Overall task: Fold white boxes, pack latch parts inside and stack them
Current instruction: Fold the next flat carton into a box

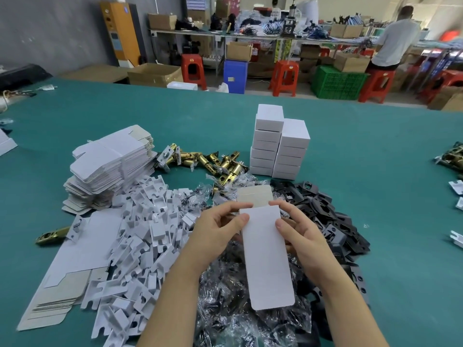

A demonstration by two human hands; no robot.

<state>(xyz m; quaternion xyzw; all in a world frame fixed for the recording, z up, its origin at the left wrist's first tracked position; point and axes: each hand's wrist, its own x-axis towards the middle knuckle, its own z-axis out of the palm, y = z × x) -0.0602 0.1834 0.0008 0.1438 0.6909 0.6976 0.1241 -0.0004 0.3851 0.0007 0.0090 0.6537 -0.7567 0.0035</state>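
Flat box blank (265, 256) between hands (258, 234), apparently.

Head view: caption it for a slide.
Both hands hold a flat white box above latch parts.

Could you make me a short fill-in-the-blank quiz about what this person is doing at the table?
1. Both hands hold a flat white ____ blank.
2. The finished white boxes stand in ____ stacks.
3. The table cover is ____ in colour.
4. The brass latches lie between the unfolded blanks and the ____ boxes.

Missing words: box; two; green; finished
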